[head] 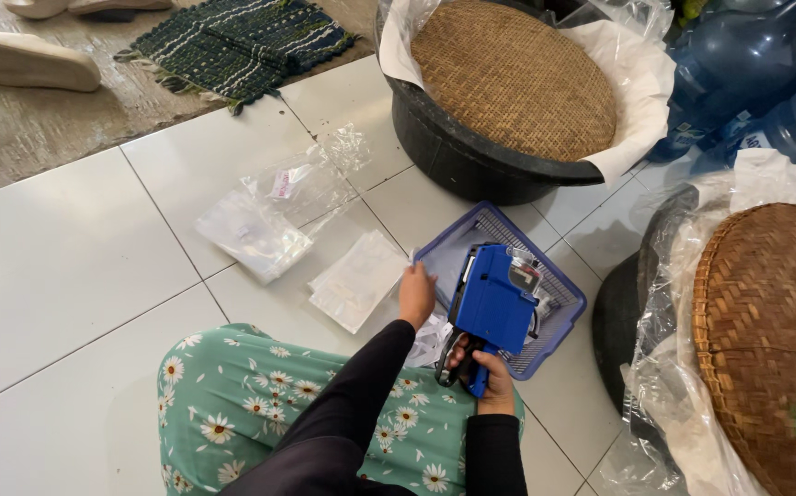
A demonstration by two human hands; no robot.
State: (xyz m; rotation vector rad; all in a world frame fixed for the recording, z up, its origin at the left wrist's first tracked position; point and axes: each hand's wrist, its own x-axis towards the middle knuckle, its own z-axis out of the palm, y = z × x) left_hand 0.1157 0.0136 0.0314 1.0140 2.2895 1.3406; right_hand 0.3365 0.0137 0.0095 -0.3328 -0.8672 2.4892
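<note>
Black-sleeved forearms come up over a lap in green cloth printed with white daisies [232,404], and at their ends the two hands work close together. The right hand [490,372] is clenched round the dark lever handle of a blue plastic hand-held labelling gun [494,298], whose body rises just above its fingers. The left hand [416,292] reaches forward beside the gun, its fingers at the near rim of a shallow blue-grey plastic mesh basket [558,294]; whether they pinch something thin there or only touch the rim I cannot tell. Crumpled white paper [430,338] lies between the two wrists.

Left of the left fingers, on the white floor tiles, lie several flat clear plastic bags [269,216]. Beyond the fingers stands a black plastic tub lined with white sheet and capped by a round woven bamboo tray [513,78]; a second woven tray over plastic-wrapped tub [770,340] sits right of the right fingers.

Risks, as I judge them: the gun's nose hangs very near the left fingers, so a squeeze could nip them or land a label on skin. A tilted gun could misfeed. The light basket could tip off the lap edge.
</note>
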